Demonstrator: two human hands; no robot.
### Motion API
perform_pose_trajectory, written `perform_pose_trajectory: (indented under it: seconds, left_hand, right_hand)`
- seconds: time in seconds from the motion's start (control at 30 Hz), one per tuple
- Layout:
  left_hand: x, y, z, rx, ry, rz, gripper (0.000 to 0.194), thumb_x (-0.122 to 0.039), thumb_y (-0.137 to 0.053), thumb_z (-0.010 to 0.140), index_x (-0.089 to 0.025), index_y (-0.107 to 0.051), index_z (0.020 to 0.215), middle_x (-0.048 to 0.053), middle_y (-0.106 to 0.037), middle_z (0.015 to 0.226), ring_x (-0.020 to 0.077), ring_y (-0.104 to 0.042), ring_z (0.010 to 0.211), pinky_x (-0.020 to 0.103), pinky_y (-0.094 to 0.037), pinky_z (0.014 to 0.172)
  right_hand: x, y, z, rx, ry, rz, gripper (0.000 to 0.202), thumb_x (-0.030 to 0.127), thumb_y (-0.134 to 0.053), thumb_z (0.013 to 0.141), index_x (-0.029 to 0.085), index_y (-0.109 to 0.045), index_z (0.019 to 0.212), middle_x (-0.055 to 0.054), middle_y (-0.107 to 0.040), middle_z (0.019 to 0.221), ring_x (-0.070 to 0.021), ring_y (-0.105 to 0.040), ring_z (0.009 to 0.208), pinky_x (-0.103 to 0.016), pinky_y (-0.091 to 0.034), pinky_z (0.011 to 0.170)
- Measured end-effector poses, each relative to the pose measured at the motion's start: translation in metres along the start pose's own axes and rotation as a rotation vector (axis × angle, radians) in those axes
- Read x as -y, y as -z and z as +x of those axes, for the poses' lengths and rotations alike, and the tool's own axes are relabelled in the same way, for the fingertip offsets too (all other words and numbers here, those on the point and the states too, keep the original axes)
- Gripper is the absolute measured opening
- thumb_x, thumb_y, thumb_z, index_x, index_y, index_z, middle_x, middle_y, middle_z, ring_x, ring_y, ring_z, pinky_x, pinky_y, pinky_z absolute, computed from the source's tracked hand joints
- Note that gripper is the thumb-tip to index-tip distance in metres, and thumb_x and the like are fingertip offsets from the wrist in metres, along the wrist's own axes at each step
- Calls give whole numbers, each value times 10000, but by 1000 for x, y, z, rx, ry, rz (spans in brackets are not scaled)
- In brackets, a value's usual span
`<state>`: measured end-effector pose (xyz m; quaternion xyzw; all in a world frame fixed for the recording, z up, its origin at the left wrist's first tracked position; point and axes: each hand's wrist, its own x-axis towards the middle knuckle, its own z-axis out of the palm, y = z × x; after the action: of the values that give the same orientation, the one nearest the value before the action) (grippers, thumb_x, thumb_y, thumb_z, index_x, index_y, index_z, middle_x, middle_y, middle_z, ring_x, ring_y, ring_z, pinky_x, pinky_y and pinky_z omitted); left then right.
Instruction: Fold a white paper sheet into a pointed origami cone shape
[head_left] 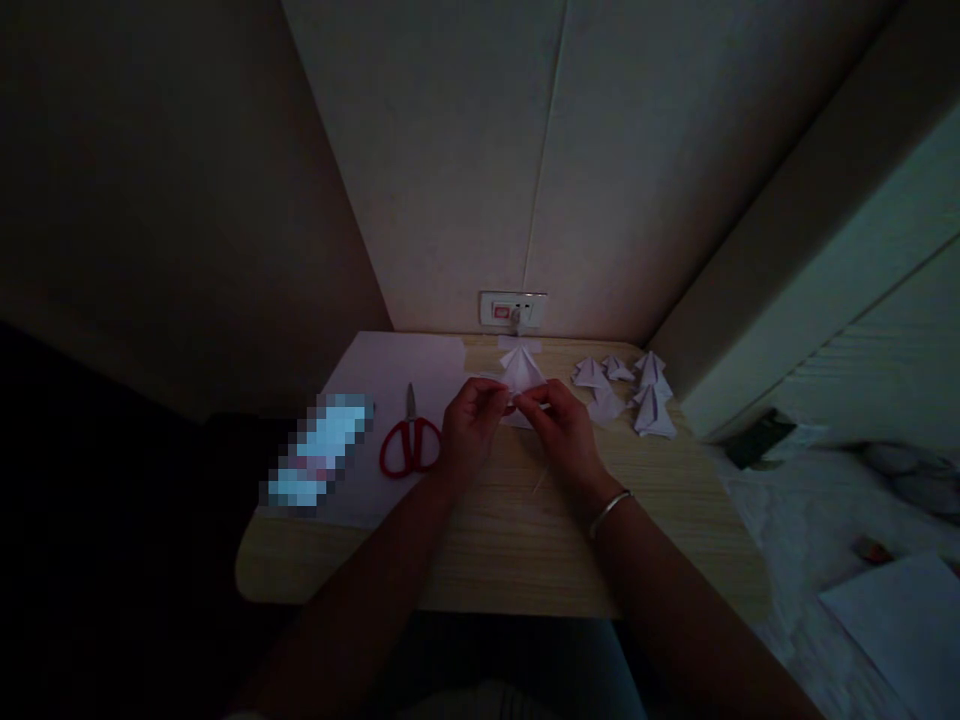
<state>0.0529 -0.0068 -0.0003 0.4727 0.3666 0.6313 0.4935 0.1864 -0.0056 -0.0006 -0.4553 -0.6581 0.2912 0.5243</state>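
A folded white paper piece (pixel 523 370) stands out above my fingertips near the back of the small wooden table (pixel 517 560). My left hand (pixel 476 420) pinches its lower left edge. On the other side, my right hand (pixel 559 420) has thumb and fingers closed on its lower right edge, close to the left fingertips. The fingers cover the bottom of the piece. Red-handled scissors (pixel 411 445) lie to the left of my left hand, blades pointing away. Several folded white paper shapes (pixel 651 395) sit to the right of my right hand.
A large white sheet (pixel 420 360) covers the table's left part, with a lit, pixelated phone-like object (pixel 322 450) on it. A wall socket (pixel 513 310) with a plug is behind the table. At right, a pale rumpled surface (pixel 802 600) holds a white sheet (pixel 900 620).
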Motion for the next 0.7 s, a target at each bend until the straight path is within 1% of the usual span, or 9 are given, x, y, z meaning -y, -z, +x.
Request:
perform_pose_trajectory:
  seconds: [0.13,0.27,0.37,0.53,0.6,0.7]
  left_hand:
    - [2,0,-2,-20,-33,23,212,-372,-640,773,-173,-565,773,-32,-595,719,89,-589,697,247,-552,719]
    - [2,-1,-4,-30,-34,11,226,-388,-636,775,-179,-553,758,-37,-581,704,89,-581,689,253,-551,736]
    - [1,-2,-6,-18,-37,6,213,-382,-633,778,-182,-562,767,-33,-599,710,96,-597,700,252,-542,737]
    - [4,0,-5,-9,-14,61,207,-362,-679,738,-166,-624,776,-4,-655,729,116,-616,708,255,-516,726]
    - [5,1,-3,-17,9,51,198,-344,-695,722,-161,-634,769,-2,-665,721,116,-621,696,256,-511,715]
    - [7,0,-1,-26,39,-2,195,-312,-720,694,-158,-631,771,-6,-673,713,110,-631,679,248,-514,694]
  right_hand:
    - [2,-4,-2,-46,-47,31,217,395,-613,811,195,-623,726,-4,-567,754,-133,-552,684,-233,-448,568]
    - [3,-8,-2,-90,-132,134,232,406,-633,780,188,-612,703,-3,-586,719,-138,-563,666,-251,-462,589]
    - [3,-9,-2,-109,-186,200,227,401,-644,763,182,-612,716,-4,-608,693,-137,-568,642,-268,-472,609]
    - [2,-11,0,-137,-204,252,221,399,-663,728,190,-613,777,-2,-632,717,-136,-586,623,-280,-495,598]
    - [2,-11,0,-153,-207,261,215,385,-669,722,193,-612,801,2,-638,716,-134,-590,613,-275,-494,585]
    - [2,-11,0,-142,-193,245,199,372,-665,736,195,-614,810,-1,-645,725,-139,-605,631,-270,-491,589]
